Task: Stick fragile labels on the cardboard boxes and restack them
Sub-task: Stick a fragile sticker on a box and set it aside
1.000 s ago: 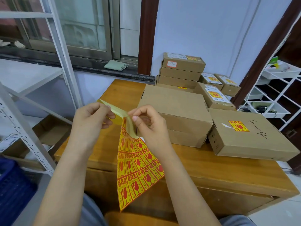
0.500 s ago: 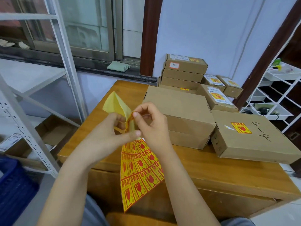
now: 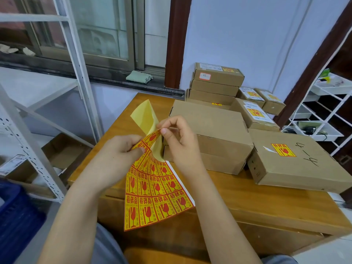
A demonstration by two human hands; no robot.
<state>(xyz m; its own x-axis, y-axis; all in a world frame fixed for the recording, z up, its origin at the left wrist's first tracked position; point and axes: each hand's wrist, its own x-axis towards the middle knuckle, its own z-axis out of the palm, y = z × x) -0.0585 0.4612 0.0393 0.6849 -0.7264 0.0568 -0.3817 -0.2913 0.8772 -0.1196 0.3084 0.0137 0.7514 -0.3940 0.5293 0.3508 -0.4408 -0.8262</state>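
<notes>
Centrally in the frame, a sheet of fragile labels [image 3: 152, 187] is being held above the worktop [image 3: 247, 199] edge. Its upper part is being gripped by the left hand [image 3: 116, 155], while one label corner is being pinched by the right hand [image 3: 177, 138] fingers [image 3: 164, 131]. Cardboard boxes [image 3: 209, 130] are lying at center right, one labelled box [image 3: 297, 161] beside them.

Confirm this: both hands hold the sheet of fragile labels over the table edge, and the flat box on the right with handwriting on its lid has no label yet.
Wrong on the box. The head view shows the flat box already bears a fragile label. The left hand and right hand do hold the label sheet.
</notes>
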